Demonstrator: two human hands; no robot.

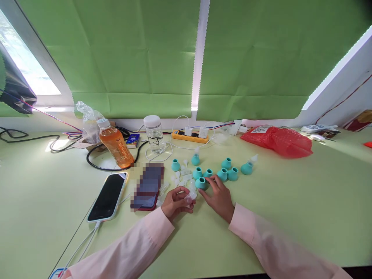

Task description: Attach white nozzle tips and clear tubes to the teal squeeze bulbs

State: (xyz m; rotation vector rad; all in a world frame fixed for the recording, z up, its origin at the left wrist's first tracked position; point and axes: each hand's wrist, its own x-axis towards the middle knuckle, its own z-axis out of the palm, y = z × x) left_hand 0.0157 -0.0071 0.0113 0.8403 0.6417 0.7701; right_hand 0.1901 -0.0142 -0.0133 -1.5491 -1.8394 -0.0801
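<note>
My left hand point(176, 202) is closed on a small translucent plastic nozzle piece point(190, 196), held just above the table. My right hand point(217, 195) has its thumb and forefinger at the side of a teal rubber bulb point(200, 183), which stands with its round opening up. Several more teal bulbs stand close behind it, one of them point(233, 174) to the right of my fingers. Two bulbs carry a clear tip: one at the right point(247, 168) and one at the back point(195, 159). Loose clear plastic parts point(185, 177) lie left of the bulbs.
A blurred phone point(147, 188) and a charging white-cased phone point(107, 197) lie on the left. Behind are a tea bottle point(116, 144), a clear jar point(156, 135), an orange power strip point(183, 135) with cables, and a red bubble-wrap bag point(279, 141).
</note>
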